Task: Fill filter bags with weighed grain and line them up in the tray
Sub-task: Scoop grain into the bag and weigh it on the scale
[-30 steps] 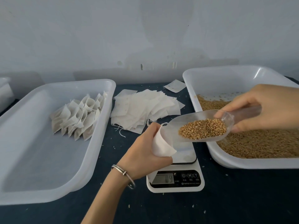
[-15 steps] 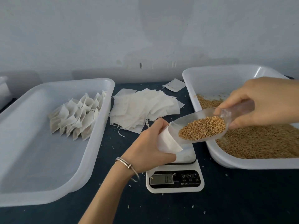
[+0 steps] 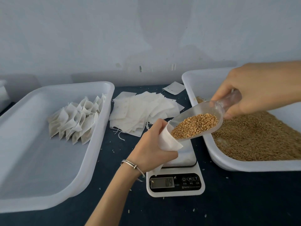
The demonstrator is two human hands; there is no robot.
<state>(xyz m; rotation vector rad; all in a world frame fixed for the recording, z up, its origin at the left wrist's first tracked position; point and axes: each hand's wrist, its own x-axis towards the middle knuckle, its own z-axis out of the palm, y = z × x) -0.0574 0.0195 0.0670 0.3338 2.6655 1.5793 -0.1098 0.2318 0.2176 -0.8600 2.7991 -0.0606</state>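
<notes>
I see the bag [image 3: 167, 141] sitting in the left hand [image 3: 151, 147], its mouth up over the scale [image 3: 175, 181]; that grip curls round it. The right hand [image 3: 254, 90] pinches the scoop [image 3: 200, 121] by its handle, grain [image 3: 195, 125] heaped inside. Since a second ago, the scoop's lip has dropped into the bag's mouth.

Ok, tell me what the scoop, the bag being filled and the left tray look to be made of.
Scoop: clear, glossy plastic, apparently; the grain shows through its wall.
Filter bag in the left hand: thin, matte white paper or non-woven fabric; it creases softly.
Left tray: white, slightly translucent plastic with a smooth, rounded rim, probably moulded.
</notes>
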